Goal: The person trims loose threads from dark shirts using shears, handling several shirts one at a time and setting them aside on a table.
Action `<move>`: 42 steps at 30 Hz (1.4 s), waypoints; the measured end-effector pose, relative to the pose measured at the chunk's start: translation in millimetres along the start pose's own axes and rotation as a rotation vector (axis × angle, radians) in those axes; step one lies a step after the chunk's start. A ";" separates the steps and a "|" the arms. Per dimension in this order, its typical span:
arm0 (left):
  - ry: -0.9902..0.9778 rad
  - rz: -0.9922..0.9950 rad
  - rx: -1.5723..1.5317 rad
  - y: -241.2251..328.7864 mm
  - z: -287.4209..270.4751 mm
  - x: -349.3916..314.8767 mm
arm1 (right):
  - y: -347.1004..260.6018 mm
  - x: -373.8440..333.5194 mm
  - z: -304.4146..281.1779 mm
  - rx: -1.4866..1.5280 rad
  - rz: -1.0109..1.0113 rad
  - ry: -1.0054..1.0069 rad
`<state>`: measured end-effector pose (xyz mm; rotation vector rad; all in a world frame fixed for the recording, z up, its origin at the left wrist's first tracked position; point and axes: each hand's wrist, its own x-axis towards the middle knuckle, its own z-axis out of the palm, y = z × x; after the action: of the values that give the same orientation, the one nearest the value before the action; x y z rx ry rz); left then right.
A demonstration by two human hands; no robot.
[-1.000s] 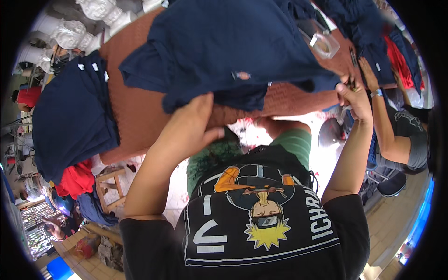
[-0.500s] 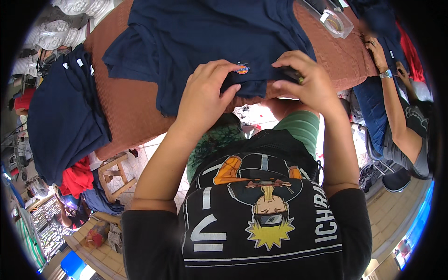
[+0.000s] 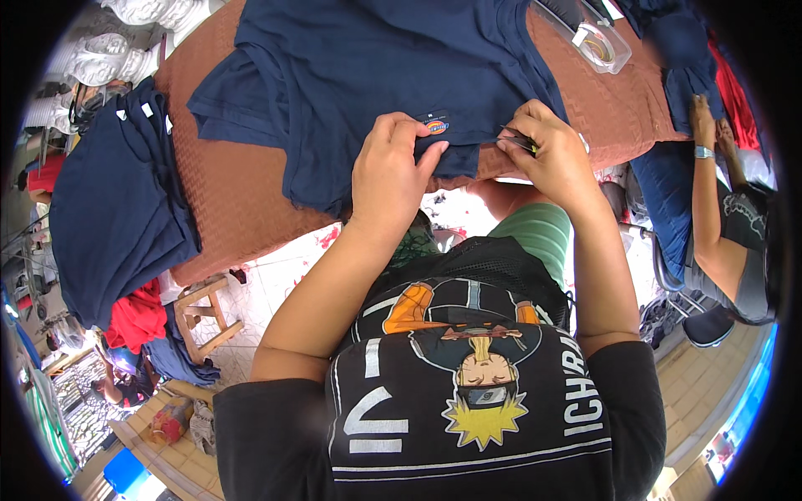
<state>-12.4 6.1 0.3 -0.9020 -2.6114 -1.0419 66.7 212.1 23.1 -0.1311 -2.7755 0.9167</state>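
Note:
A navy blue shirt (image 3: 359, 83) lies spread over the brown-covered table in front of me. Its near edge, close to a small printed neck label (image 3: 435, 127), is pinched between the thumb and fingers of my left hand (image 3: 393, 167). Just to the right, my right hand (image 3: 555, 154) is closed round small thread snips (image 3: 520, 140), dark with a bit of yellow. Their blades point left, close to the shirt's edge; whether they touch the cloth I cannot tell. My palm and fingers hide part of the snips.
The brown table cover (image 3: 225, 184) reaches toward my lap. Navy garments (image 3: 117, 209) hang over its left end, above a wooden stool (image 3: 205, 321). A clear plastic container (image 3: 601, 46) with a tape roll stands at the far right. Another person's arm (image 3: 706, 192) works beside dark cloth on the right.
The snips have turned so their blades show, pointing left. My left hand has shifted slightly right and down along the shirt's edge. The other person's arm has moved a little right.

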 end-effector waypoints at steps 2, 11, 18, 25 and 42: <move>0.015 0.061 -0.002 -2.2 -0.2 -1.1 | 3.3 -1.7 -1.4 -0.015 0.017 -0.028; -0.097 -0.090 -0.182 -6.2 -16.6 6.0 | -39.5 15.8 14.3 0.255 -0.122 0.038; -0.289 -0.190 -0.171 -6.0 -28.5 16.2 | -29.5 17.7 36.6 0.495 0.065 -0.146; -0.289 -0.177 -0.188 -6.6 -27.1 17.2 | -28.9 17.8 36.2 0.365 -0.059 -0.140; -0.266 0.582 -0.280 38.1 -154.0 50.2 | -40.5 17.6 -8.0 0.163 -0.136 0.021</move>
<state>-36.8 -52.8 154.0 -1.8334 -2.1693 -1.1837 50.7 186.9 56.7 0.0730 -2.6385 1.0929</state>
